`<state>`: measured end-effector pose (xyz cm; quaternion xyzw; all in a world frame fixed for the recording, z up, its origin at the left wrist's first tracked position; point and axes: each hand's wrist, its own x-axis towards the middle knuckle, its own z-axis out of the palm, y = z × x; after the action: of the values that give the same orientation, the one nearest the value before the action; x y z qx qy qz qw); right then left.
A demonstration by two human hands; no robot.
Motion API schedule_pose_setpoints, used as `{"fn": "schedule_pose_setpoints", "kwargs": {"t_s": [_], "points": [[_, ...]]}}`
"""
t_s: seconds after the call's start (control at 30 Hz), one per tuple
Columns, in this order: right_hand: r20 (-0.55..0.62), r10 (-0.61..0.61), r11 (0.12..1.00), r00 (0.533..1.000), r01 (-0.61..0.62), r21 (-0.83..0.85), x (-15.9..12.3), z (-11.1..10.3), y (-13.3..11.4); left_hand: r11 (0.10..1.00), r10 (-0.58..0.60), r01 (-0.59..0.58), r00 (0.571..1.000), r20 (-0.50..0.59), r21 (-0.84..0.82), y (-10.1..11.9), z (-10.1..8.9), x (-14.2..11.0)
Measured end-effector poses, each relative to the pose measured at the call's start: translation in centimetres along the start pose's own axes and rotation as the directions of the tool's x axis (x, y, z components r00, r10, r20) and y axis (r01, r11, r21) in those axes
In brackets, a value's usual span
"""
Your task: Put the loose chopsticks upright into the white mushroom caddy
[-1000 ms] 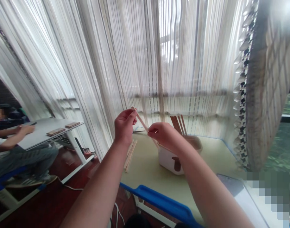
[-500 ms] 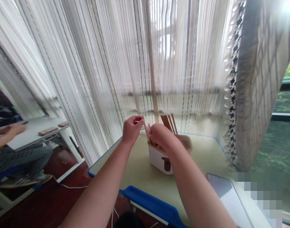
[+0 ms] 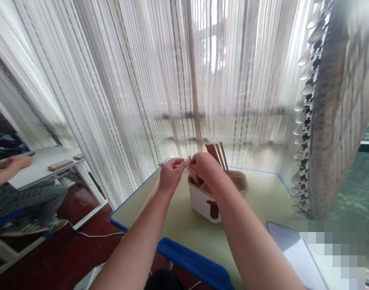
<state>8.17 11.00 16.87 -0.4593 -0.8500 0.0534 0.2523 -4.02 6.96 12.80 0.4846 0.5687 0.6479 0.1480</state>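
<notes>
A white-and-brown utensil box point(image 3: 199, 203) stands on the table in front of me. Pale wooden chopsticks point(image 3: 195, 175) rise from its left compartment, and dark brown chopsticks point(image 3: 223, 156) lean in the rear part. My left hand point(image 3: 171, 176) is closed in a pinch at the upper ends of the pale chopsticks; a thin stick appears to run through its fingers. My right hand point(image 3: 205, 164) is curled closed round the tops of the same pale bundle, its fingertips partly hidden. More thin pale sticks point(image 3: 148, 197) show on the table beside my left forearm.
A flat tablet-like device point(image 3: 289, 245) lies at the table's right front. A blue tray-like edge point(image 3: 193, 262) runs along the near side. Striped curtains point(image 3: 136, 80) hang behind. At left, another person's hands point(image 3: 21, 162) rest over a white table point(image 3: 39, 171).
My left hand has lowered slightly and stays near the chopstick tops. My right hand has shifted slightly upward. Pale sticks beside my left forearm now show, and the view has moved a little.
</notes>
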Motion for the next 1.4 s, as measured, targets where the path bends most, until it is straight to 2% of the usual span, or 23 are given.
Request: {"fn": "schedule_pose_setpoints", "kwargs": {"t_s": [0.1,0.4,0.63,0.83,1.03,1.23,1.4], "points": [[0.014,-0.015,0.999,1.0,0.015,0.039,-0.1,-0.1,0.0,0.999,-0.024,0.023,0.999,0.041,0.029,0.4,0.1,-0.1],[0.15,0.033,0.992,0.988,-0.05,0.113,-1.0,-2.0,-0.1,0.989,0.047,-0.037,0.997,-0.068,0.141,1.5,0.1,0.6],[0.066,-0.04,0.987,0.997,0.029,0.155,-1.6,-2.8,-0.8,0.998,0.036,-0.042,0.992,-0.117,-0.048,3.8,-0.5,0.9],[0.098,-0.026,0.996,0.995,0.017,0.09,-1.8,-3.5,-1.6,0.989,-0.028,0.017,0.997,-0.076,-0.148,4.9,-0.7,0.7],[0.129,-0.035,0.998,0.991,0.027,0.059,-1.5,-2.7,-1.1,0.991,-0.054,0.044,0.996,-0.072,-0.13,4.5,-0.6,0.5],[0.024,0.177,0.982,0.984,-0.175,-0.076,-0.7,-0.7,-1.0,1.0,-0.021,0.021,0.989,-0.144,-0.004,2.8,-0.6,0.4],[0.061,0.137,0.99,0.989,-0.134,-0.048,0.2,0.7,-0.6,0.999,-0.029,0.032,0.989,-0.147,0.016,1.8,-0.3,0.5]]}}
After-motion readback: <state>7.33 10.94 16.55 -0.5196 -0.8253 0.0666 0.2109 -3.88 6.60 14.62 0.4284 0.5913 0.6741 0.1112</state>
